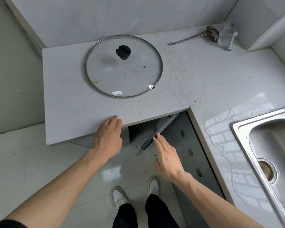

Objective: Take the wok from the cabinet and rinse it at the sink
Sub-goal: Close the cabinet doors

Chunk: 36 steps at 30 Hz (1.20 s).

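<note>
Both hands reach out flat: left hand [107,137] over counter edge [82,137], right hand [167,155] by cabinet door [156,134].

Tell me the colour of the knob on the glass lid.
Black. The knob stands on the clear glass lid lying on the countertop, seen in the head view.

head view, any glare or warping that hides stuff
Head view: wide-angle bend curves the speckled grey countertop edges; window glare streaks it beside the steel sink; small highlights on the round glass lid; the cabinet opening is dark, no wok visible.
</note>
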Each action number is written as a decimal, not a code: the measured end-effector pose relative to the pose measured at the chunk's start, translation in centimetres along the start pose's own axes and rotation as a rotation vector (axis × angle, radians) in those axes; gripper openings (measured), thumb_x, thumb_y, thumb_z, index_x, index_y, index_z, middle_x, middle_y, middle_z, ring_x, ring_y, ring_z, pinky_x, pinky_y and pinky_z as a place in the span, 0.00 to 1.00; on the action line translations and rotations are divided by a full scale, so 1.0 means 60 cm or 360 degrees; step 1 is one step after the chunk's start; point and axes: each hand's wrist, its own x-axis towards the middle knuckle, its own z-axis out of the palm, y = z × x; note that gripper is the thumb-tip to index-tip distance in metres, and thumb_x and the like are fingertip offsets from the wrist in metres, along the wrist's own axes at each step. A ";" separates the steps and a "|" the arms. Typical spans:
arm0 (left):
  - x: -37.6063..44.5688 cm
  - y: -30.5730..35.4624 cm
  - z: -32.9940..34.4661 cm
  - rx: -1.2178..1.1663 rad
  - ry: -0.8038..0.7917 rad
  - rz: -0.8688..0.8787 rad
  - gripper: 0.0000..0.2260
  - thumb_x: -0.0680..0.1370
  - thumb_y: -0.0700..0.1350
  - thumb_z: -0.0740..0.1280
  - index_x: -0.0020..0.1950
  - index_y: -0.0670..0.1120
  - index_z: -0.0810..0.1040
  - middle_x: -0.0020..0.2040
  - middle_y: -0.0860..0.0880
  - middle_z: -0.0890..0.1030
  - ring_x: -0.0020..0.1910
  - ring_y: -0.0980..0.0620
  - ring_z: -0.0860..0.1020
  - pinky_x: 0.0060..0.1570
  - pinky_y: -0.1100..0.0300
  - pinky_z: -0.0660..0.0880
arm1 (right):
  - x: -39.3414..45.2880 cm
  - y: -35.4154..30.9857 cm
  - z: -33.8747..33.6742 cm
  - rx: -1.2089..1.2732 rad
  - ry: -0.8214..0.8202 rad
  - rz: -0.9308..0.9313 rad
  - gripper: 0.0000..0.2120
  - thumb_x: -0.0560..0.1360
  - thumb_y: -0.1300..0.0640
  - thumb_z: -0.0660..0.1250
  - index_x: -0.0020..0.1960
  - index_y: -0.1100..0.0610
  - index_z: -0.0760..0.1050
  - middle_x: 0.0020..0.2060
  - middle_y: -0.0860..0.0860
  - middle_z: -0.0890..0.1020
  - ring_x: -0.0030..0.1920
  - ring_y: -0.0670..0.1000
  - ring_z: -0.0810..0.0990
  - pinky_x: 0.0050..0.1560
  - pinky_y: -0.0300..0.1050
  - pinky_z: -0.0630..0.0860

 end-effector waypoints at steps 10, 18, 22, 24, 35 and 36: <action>-0.006 -0.001 0.000 -0.0054 0.0023 -0.0004 0.28 0.68 0.34 0.69 0.68 0.38 0.69 0.71 0.42 0.68 0.72 0.42 0.66 0.70 0.51 0.65 | 0.038 -0.031 0.000 -0.0065 -0.0032 0.0087 0.38 0.72 0.59 0.62 0.78 0.56 0.50 0.77 0.60 0.49 0.76 0.60 0.52 0.67 0.57 0.66; -0.009 0.000 0.001 -0.0044 0.0036 -0.0005 0.30 0.64 0.33 0.72 0.66 0.38 0.72 0.69 0.41 0.72 0.69 0.40 0.70 0.68 0.50 0.68 | 0.044 -0.031 0.015 0.0124 0.0020 0.0046 0.40 0.73 0.59 0.59 0.80 0.55 0.42 0.79 0.51 0.43 0.78 0.49 0.40 0.71 0.51 0.61; -0.008 0.001 0.000 -0.0048 0.0033 -0.0003 0.30 0.64 0.33 0.71 0.67 0.37 0.71 0.69 0.40 0.72 0.69 0.40 0.70 0.68 0.50 0.68 | 0.064 -0.031 0.020 0.0078 -0.0046 0.0013 0.40 0.73 0.55 0.56 0.79 0.55 0.40 0.78 0.51 0.39 0.78 0.50 0.37 0.73 0.54 0.60; -0.008 0.000 0.000 -0.0044 0.0031 -0.0003 0.30 0.65 0.33 0.70 0.68 0.38 0.71 0.70 0.40 0.71 0.70 0.40 0.69 0.69 0.49 0.67 | 0.073 -0.028 0.022 0.0052 -0.0083 0.0002 0.40 0.74 0.55 0.58 0.79 0.55 0.39 0.77 0.50 0.37 0.77 0.50 0.36 0.73 0.54 0.59; -0.007 0.003 0.002 -0.0022 0.0032 0.0006 0.30 0.69 0.34 0.68 0.71 0.39 0.66 0.74 0.43 0.64 0.74 0.43 0.62 0.73 0.53 0.59 | 0.105 -0.025 0.018 -0.0007 -0.0161 -0.0046 0.43 0.75 0.54 0.63 0.79 0.55 0.37 0.75 0.50 0.33 0.78 0.53 0.38 0.74 0.54 0.55; -0.007 0.003 0.002 -0.0021 0.0032 0.0004 0.31 0.68 0.34 0.68 0.71 0.39 0.66 0.74 0.42 0.65 0.74 0.42 0.62 0.73 0.52 0.60 | 0.108 -0.026 0.017 -0.0021 -0.0172 -0.0045 0.43 0.75 0.54 0.63 0.79 0.55 0.37 0.75 0.50 0.33 0.78 0.54 0.38 0.74 0.54 0.54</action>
